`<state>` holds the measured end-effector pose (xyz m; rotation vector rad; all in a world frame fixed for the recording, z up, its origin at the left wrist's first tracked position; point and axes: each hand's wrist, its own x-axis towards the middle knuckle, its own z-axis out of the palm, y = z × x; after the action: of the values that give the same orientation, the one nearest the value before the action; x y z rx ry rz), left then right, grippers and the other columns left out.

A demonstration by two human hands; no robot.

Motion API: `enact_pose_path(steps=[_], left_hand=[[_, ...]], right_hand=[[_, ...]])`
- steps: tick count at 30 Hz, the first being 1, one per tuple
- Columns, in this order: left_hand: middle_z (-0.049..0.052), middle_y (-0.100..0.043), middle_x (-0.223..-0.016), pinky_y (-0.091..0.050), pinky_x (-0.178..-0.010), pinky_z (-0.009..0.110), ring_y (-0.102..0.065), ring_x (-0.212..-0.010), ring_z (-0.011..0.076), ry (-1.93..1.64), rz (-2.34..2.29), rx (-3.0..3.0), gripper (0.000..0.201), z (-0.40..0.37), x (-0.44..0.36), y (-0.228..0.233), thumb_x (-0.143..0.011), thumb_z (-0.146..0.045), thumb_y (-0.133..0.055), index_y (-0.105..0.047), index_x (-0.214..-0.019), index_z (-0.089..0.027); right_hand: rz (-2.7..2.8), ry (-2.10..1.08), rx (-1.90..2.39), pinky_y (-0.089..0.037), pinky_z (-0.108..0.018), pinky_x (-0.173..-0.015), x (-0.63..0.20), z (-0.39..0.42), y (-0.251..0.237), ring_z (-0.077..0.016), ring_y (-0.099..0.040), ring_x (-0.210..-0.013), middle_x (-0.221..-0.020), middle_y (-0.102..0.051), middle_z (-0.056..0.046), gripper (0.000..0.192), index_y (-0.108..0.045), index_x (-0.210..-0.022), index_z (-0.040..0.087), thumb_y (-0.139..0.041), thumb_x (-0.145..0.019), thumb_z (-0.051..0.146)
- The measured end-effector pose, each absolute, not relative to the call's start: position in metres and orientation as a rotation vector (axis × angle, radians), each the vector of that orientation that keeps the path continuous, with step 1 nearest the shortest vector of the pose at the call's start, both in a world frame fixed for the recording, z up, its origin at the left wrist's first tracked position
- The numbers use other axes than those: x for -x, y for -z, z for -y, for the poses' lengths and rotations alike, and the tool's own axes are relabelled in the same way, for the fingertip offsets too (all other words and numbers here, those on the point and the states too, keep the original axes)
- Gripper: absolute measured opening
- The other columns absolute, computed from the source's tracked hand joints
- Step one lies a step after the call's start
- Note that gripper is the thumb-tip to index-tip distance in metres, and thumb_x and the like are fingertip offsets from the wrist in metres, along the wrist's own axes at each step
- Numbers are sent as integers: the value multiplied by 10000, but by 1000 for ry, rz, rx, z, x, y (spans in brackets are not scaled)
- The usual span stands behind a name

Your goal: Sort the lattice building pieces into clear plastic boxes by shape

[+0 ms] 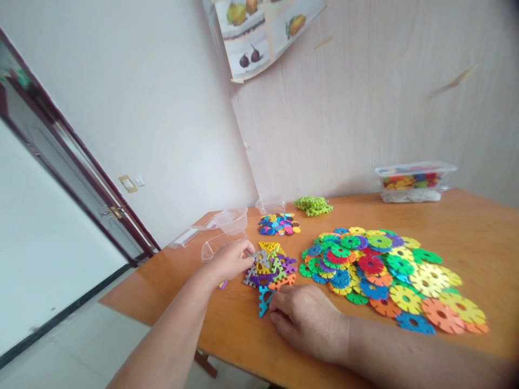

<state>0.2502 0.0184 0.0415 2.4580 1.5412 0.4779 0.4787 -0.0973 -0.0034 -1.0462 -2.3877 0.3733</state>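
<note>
My left hand (232, 260) sits at the left edge of the small pile of triangle pieces (271, 266), fingers curled in with the fingertips (250, 249) pinched on a grey triangle piece (261, 258) at the pile's top left. Looks like a light grip, thumb hidden, so I cannot tell how firm. My right hand (306, 320) lies palm down on the wooden table (478, 243), fingers loosely bent, fingertips touching the blue triangle piece (264, 302) that sits just in front of the pile. I cannot tell whether it holds the piece or only rests against it.

The pile is mixed: yellow, purple, green, grey and orange triangles overlapping, roughly between both hands. Just right of it, near but apart, spreads a big heap of round gear-like discs (389, 275) (many colours, flat, overlapping). Behind the triangle pile is a smaller cluster of multicoloured small pieces (279, 223), and farther back a bunch of green pieces (313, 205) near the wall.

Left of the pile, just behind my left hand, stand clear plastic tubs (227, 227), with another small clear tub (270, 205) behind the small pieces. At the far right by the wall there is a lidded clear box (413, 181) with coloured pieces inside. A fruit poster (263, 32) hangs on the wall (365, 108), partly peeling. A dark door frame (81, 173) is at left, with a wall switch (128, 183) near it.
</note>
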Motion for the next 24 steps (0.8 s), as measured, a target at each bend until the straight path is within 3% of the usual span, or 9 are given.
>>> enact_pose_path(steps=[7, 11, 24], left_hand=[[17, -714, -872, -488, -712, 281, -665, -809, 182, -817, -1832, -2208, 220, 8, -210, -35, -795, -414, -616, -636, -899, -222], [29, -730, -887, -464, -694, 270, -667, -818, 195, -809, -2046, -2127, 276, 34, -194, -27, -818, -492, -584, -638, -876, -227], [33, -726, -904, -382, -698, 272, -647, -846, 197, -693, -2265, -2140, 262, 56, -197, -16, -830, -489, -584, -643, -851, -235]], right_hand=[[2399, -380, 1064, -410, -224, -709, -479, 99, 2, -144, -646, -812, -911, -714, -10, 196, -654, -868, 231, -471, -915, 285], [2410, -401, 1069, -410, -222, -712, -479, 99, 1, -142, -645, -816, -912, -711, -9, 209, -657, -871, 234, -460, -920, 285], [2392, -423, 1042, -406, -219, -703, -480, 97, 3, -138, -635, -791, -887, -693, 3, 192, -646, -858, 240, -466, -914, 275]])
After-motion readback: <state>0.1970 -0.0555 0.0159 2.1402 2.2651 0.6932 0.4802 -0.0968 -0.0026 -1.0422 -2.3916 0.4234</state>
